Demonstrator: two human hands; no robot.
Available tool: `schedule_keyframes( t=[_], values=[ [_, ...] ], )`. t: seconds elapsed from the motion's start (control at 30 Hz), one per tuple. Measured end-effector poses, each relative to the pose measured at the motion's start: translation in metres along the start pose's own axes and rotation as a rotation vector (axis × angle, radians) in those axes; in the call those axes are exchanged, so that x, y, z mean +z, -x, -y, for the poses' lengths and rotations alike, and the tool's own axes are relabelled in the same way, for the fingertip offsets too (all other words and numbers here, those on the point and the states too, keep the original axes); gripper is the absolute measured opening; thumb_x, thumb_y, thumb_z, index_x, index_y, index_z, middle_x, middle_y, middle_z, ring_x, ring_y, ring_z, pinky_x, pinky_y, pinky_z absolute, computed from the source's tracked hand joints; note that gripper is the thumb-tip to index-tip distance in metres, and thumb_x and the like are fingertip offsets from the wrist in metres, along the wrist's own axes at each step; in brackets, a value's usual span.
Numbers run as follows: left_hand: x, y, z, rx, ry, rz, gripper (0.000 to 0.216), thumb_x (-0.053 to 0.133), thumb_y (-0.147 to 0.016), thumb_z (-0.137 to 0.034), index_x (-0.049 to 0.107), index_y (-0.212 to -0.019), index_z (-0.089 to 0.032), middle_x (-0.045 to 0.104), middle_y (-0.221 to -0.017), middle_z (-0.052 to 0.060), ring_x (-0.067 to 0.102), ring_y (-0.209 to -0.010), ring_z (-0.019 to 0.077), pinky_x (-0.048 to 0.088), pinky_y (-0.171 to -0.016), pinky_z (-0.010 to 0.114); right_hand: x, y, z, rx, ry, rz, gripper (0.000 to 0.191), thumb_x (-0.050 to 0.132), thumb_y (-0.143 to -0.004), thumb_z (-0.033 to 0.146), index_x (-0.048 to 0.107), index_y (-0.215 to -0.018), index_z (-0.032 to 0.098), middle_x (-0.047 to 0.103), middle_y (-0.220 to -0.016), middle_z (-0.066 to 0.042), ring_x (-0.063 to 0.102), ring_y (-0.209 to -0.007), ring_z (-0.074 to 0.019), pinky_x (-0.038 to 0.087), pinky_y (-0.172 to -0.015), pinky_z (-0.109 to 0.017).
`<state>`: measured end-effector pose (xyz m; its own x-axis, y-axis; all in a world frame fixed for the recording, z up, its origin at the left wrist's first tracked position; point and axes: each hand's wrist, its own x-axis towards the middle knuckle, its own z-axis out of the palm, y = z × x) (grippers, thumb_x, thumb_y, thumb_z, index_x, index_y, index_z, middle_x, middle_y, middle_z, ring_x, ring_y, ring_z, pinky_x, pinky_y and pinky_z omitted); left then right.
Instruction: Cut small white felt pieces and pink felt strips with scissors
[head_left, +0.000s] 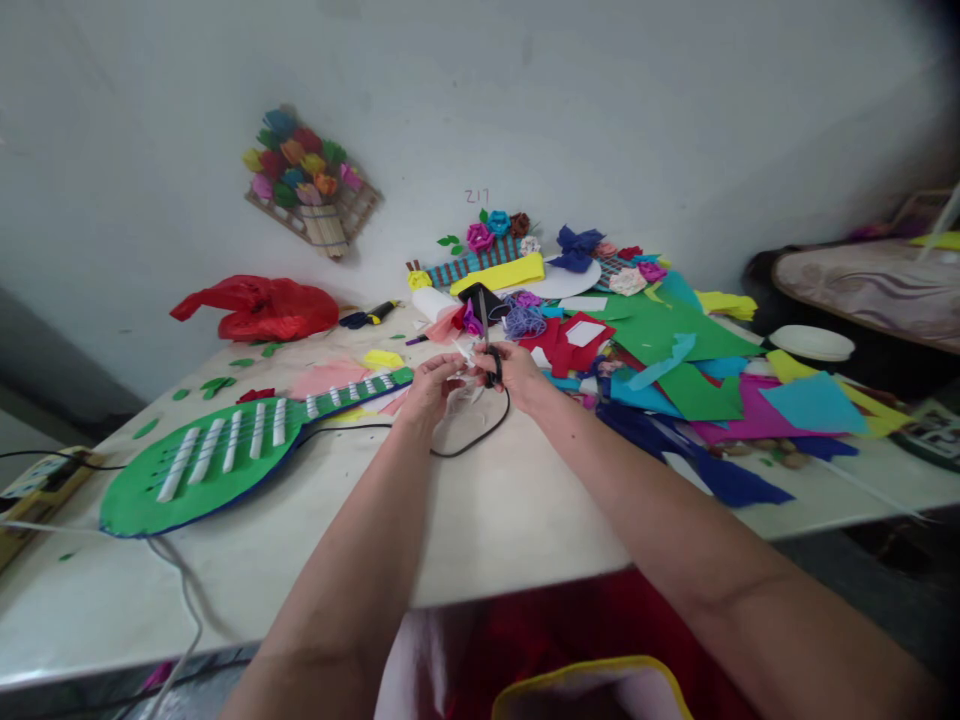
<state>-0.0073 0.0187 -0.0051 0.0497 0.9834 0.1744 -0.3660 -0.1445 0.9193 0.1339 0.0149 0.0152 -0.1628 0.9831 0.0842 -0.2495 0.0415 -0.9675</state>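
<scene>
Both hands meet over the middle of the table. My right hand is closed round a pair of scissors with black handles, its blades pointing up and away from me. My left hand pinches a small white strip, perhaps paper or plastic, that reaches toward the right fingers. Its exact shape is partly hidden by the fingers. Thin clear scraps lie on the table just under the hands. To the left rests a green guitar-shaped craft piece with white rolled bars, its neck ending close to my left hand.
Coloured paper sheets spread over the right side. A red plastic bag and black-and-yellow pliers-like tool lie at the back left. A black cable loops below my hands. A power strip sits at the left edge.
</scene>
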Motion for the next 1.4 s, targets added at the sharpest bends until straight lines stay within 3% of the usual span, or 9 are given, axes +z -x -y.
schedule_keyframes(
  t=[0.3,0.5,0.87,1.17,1.3,1.4],
  values=[
    [0.0061,0.0021,-0.0001,-0.026,0.049,0.051,0.025,0.070,-0.059,-0.033,0.063,-0.070,-0.012,0.063,-0.064,0.005,0.058,-0.060,0.0126,0.042,-0.051,0.021,-0.0009,-0.0005,0.0003,-0.078,0.027,0.023,0.035,0.073,-0.059,0.028,0.058,-0.088,0.015,0.056,-0.050,0.005,0.051,-0.039,-0.0071,0.023,-0.031,-0.015],
    [0.0029,-0.0003,0.0011,0.006,0.018,-0.089,0.030,0.073,-0.058,-0.036,0.054,-0.056,-0.013,0.055,-0.055,0.000,0.053,-0.050,0.0092,0.041,-0.046,0.021,0.0021,0.0059,0.0034,-0.039,0.091,0.074,0.036,0.075,-0.055,0.027,0.059,-0.084,0.014,0.055,-0.047,0.006,0.050,-0.038,-0.0068,0.024,-0.031,-0.015],
    [0.0029,-0.0004,-0.0012,0.014,0.003,-0.104,0.030,0.072,-0.061,-0.040,0.058,-0.063,-0.013,0.059,-0.057,0.001,0.055,-0.051,0.0100,0.041,-0.046,0.020,-0.0047,-0.0016,-0.0044,-0.004,-0.006,0.067,0.039,0.073,-0.059,0.029,0.058,-0.091,0.013,0.060,-0.051,0.002,0.053,-0.039,-0.0094,0.024,-0.030,-0.016],
    [0.0047,0.0011,-0.0021,0.099,-0.065,-0.150,0.032,0.073,-0.060,-0.040,0.054,-0.055,-0.014,0.058,-0.057,0.001,0.054,-0.052,0.0089,0.039,-0.048,0.019,-0.0066,-0.0005,-0.0017,0.087,-0.068,0.108,0.038,0.072,-0.062,0.028,0.058,-0.094,0.012,0.061,-0.053,0.000,0.054,-0.042,-0.0096,0.024,-0.031,-0.016],
    [0.0027,0.0008,-0.0022,0.057,-0.057,-0.076,0.031,0.067,-0.065,-0.044,0.060,-0.064,-0.014,0.060,-0.061,0.003,0.057,-0.057,0.0117,0.043,-0.053,0.022,-0.0051,-0.0013,-0.0022,0.063,-0.096,0.076,0.038,0.074,-0.059,0.027,0.058,-0.092,0.013,0.060,-0.052,0.000,0.053,-0.042,-0.0095,0.024,-0.031,-0.016],
    [0.0020,0.0020,-0.0029,0.025,-0.045,0.032,0.026,0.069,-0.064,-0.038,0.062,-0.066,-0.013,0.063,-0.064,0.004,0.059,-0.061,0.0135,0.046,-0.061,0.026,-0.0050,-0.0026,-0.0036,0.029,-0.106,0.074,0.039,0.074,-0.058,0.027,0.058,-0.090,0.014,0.060,-0.052,0.001,0.053,-0.041,-0.0091,0.025,-0.031,-0.016]
  ],
)
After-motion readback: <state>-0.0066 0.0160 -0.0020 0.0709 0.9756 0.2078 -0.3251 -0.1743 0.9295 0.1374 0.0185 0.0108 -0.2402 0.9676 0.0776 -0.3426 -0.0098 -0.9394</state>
